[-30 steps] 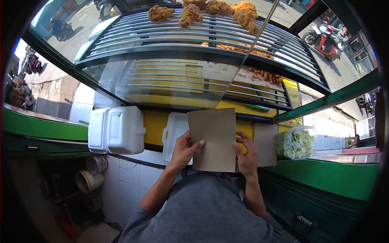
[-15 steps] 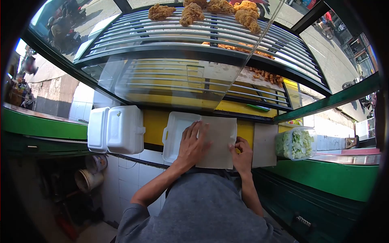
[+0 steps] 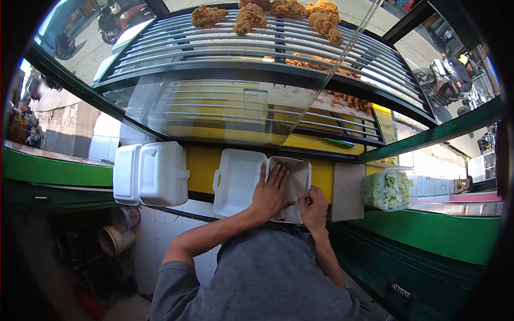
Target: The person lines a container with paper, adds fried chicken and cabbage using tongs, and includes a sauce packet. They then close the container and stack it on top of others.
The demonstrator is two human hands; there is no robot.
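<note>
Brown paper sheet (image 3: 293, 179), creased, laid in the right-hand half of an open white foam box (image 3: 235, 182) on the yellow ledge just ahead of the chest; left-hand half of the box bare. Left hand (image 3: 272, 192): flat on the sheet, palm down, fingers spread, pressing the paper into the box. Right hand (image 3: 313, 209): at the sheet's near right corner, fingers curled, thumb and forefinger pinching the paper's edge. Hands close together, whether touching not clear. To the left, well apart from the open box: two closed foam boxes (image 3: 152, 172), white, side by side. To the right, just beside the open box: spare brown paper (image 3: 348, 190), lying flat. Further right: clear tub (image 3: 391, 188) of shredded green leaves, beside the green sill. Above: glass-fronted case with a metal rack (image 3: 214, 48); fried chicken pieces (image 3: 251, 16) on the top bars, smaller fried bits (image 3: 350, 99) on a lower shelf. Grey shirt (image 3: 267, 283) along the bottom of the view.
</note>
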